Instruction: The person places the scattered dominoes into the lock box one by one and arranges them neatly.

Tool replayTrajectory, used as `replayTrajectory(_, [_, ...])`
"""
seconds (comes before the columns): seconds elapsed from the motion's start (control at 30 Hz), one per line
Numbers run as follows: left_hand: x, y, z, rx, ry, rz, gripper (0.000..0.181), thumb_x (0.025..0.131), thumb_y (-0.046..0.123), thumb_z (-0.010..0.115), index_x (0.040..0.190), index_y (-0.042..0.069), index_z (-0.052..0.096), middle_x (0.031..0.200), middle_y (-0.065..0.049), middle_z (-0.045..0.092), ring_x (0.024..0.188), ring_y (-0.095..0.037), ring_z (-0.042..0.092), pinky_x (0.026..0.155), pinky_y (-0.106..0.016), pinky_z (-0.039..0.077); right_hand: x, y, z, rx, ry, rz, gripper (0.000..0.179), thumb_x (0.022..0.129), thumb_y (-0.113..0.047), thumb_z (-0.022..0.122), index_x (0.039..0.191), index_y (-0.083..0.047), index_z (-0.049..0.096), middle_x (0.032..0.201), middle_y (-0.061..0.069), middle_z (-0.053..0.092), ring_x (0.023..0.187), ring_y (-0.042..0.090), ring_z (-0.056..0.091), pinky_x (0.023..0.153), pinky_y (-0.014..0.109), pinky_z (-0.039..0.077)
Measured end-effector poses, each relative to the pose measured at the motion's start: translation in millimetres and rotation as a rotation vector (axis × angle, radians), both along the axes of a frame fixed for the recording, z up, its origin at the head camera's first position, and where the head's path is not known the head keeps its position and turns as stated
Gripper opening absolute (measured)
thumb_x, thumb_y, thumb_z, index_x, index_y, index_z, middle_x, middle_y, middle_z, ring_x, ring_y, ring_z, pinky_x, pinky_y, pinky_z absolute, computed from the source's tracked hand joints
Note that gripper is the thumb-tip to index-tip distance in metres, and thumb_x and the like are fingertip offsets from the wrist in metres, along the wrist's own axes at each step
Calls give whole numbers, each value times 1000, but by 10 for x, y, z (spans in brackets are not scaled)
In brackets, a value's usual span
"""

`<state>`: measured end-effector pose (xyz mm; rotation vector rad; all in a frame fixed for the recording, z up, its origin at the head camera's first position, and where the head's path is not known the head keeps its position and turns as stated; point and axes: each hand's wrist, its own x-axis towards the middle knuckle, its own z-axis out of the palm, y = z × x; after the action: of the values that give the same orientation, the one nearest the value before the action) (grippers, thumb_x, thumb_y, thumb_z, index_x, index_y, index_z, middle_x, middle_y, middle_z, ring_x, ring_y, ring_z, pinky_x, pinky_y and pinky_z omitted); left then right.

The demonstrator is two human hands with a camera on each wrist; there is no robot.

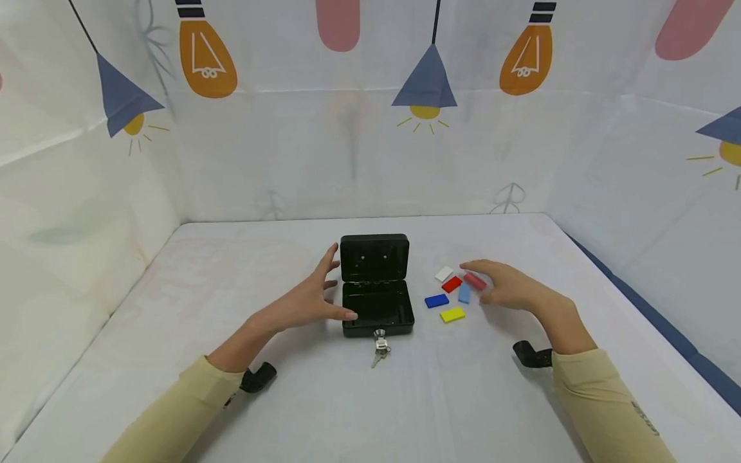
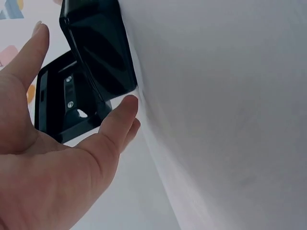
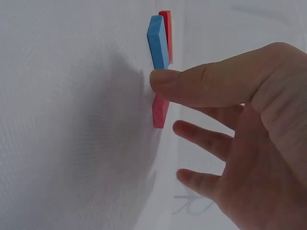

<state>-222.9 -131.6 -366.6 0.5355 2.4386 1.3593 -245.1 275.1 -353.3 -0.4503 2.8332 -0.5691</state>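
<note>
Between the thumb and the index finger of the right hand (image 1: 515, 287) is the pink block (image 1: 475, 281), a little blurred in the head view; its long axis slants from the fingertip side toward the palm. This hand is not clenched and its fingers stand apart, but I cannot tell whether it touches the block. To the left of it lie five more: the light blue block (image 1: 464, 293), with its long axis pointing away from the person, the red block (image 1: 451, 284), the white block (image 1: 444, 274), the dark blue block (image 1: 437, 301) and the yellow block (image 1: 453, 314). The right wrist view shows only pink, light blue and red, yet it shows two extended fingers which the head view hides. Just right of the left hand (image 1: 307, 301), which is released and spread, with its thumb at the near left rim, is the black box (image 1: 379, 329); its raised lid (image 1: 374, 257) faces the person. Only the head view shows the keys (image 1: 377, 359), pointing toward the person.
</note>
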Motion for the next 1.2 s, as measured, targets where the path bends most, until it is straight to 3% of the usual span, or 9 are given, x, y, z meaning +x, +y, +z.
replayTrajectory(0.3, [47,43,-3,78,-63,-11,136,74,21,89,146,59,-20,167,-3,7,148,-37,33,111,-52,41,-15,-17,-27,41,3,-6,62,86,3,62,145,-10,50,150,21,46,139,46,38,107,65,38])
replayTrajectory(0.5, [78,74,17,112,-93,-14,139,73,17,90,147,57,-21,168,-8,4,147,-43,33,112,-54,40,-22,-25,-33,41,41,12,57,84,6,62,140,-8,55,146,21,51,135,45,42,107,64,39])
replayTrajectory(0.9, [105,78,36,167,-155,-13,144,69,6,90,144,62,-19,168,2,-10,151,-45,20,111,-51,42,-34,-1,-55,32,91,3,45,88,10,55,130,-3,62,135,21,60,129,43,50,105,61,43])
replayTrajectory(1.2, [103,85,36,182,-181,-19,144,70,4,89,144,63,-19,168,-2,-8,150,-48,19,111,-56,40,-63,14,-69,65,93,3,42,89,9,55,129,-3,64,136,22,59,131,45,48,105,60,43])
